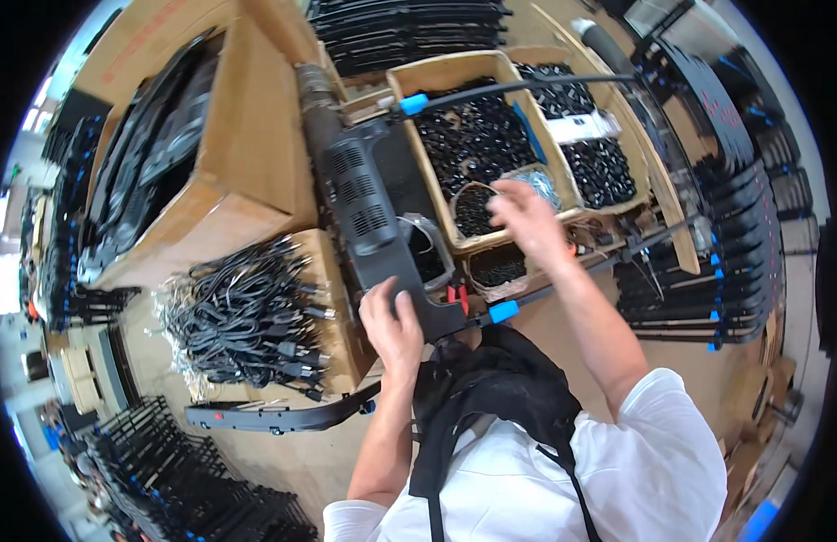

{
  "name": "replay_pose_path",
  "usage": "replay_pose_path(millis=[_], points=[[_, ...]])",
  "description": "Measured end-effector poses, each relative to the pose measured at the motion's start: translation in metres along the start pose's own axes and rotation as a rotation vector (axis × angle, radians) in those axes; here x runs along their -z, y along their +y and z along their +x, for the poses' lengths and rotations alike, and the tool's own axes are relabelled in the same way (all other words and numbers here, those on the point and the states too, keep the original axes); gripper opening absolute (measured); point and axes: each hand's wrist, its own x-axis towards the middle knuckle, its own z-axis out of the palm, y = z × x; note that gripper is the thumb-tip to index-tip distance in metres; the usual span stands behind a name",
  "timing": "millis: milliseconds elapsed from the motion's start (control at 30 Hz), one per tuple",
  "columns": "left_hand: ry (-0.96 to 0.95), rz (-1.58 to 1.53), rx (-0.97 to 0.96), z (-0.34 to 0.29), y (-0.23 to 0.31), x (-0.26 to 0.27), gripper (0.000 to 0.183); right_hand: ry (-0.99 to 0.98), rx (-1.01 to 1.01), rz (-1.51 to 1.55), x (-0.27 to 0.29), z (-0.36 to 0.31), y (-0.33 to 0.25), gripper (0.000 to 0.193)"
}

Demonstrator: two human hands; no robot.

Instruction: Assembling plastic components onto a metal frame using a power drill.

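A long black plastic panel with vent slots (360, 194) lies lengthwise in front of me. My left hand (393, 327) rests at its near left edge, fingers bent and thumb apart, holding nothing. Over a tray of small parts hovers my right hand (530, 219), slightly blurred. Its fingers are curled together, and whatever they hold, if anything, is hidden. Below that hand are a small container of black screws (474, 212) and a bag of silvery small parts (534, 187). Both sit inside a cardboard tray (462, 242) filled with black plastic pieces (464, 126).
To the left stands a big carton (256, 135) of black moulded parts, with bundled power cords (256, 316) on another box nearer me. A curved black rail (279, 418) juts out below. Red-handled pliers (457, 295) lie by the panel. Stacked black frames (707, 289) line the right.
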Motion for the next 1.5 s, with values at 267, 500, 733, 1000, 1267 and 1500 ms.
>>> replay_pose_path(millis=[267, 500, 733, 1000, 1267, 1500], points=[[-1.076, 0.106, -0.444, 0.034, 0.023, -0.212, 0.025, 0.013, -0.309, 0.084, 0.181, -0.134, 0.011, 0.024], [-1.503, 0.423, -0.732, 0.024, -0.031, -0.284, 0.049, -0.032, -0.713, 0.254, 0.187, -0.177, 0.137, 0.027], [-1.621, 0.611, -0.915, 0.026, -0.011, -0.299, 0.021, 0.199, -0.538, 0.502, 0.146, -0.086, 0.300, 0.025], [-1.621, 0.607, -0.651, 0.025, -0.012, -0.299, 0.023, 0.667, -0.887, 0.722, 0.100, 0.028, 0.309, 0.028], [-1.429, 0.270, 0.108, 0.032, -0.048, -0.320, 0.027, 0.837, -0.675, 0.775, 0.120, 0.030, 0.293, 0.021], [-1.426, -0.230, 0.981, 0.028, -0.033, -0.317, 0.023, 0.363, -0.528, 1.347, 0.201, -0.012, 0.278, 0.040]])
